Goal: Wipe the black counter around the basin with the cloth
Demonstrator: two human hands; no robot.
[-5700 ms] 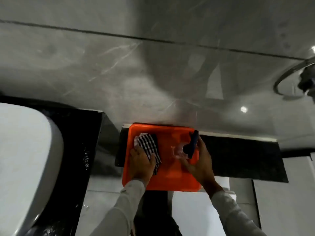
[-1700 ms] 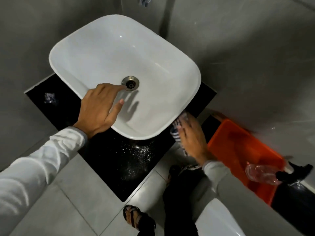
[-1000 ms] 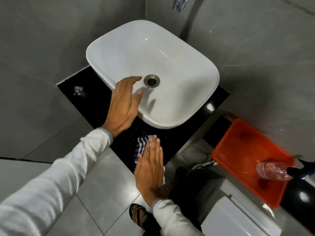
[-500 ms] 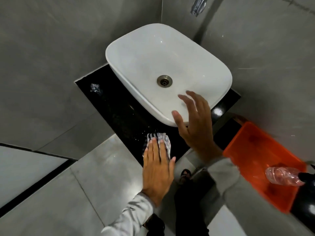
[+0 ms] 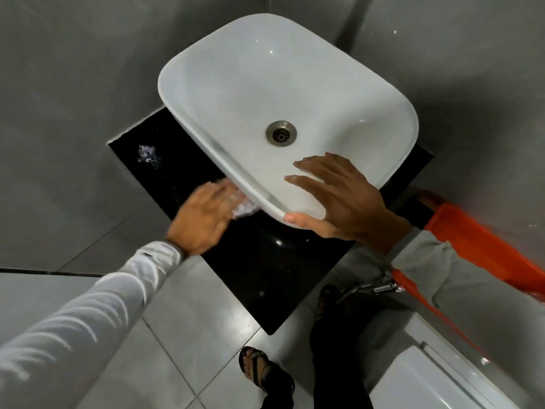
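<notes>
Right hand (image 5: 339, 202), fingers spread, rests on rounded white ceramic basin (image 5: 265, 69); left hand (image 5: 203, 219), fingers flat, has pushed pale cloth (image 5: 243, 208) along glossy black counter (image 5: 265, 276) against it.

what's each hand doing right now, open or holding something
left hand: open, pressing flat on the cloth on the black counter, blurred.
right hand: open, resting on the basin rim.

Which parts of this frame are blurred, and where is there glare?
Head view: the left hand and the cloth under it are motion-smeared; the right hand on the basin is sharp; a bright glint sits on the black counter.
</notes>
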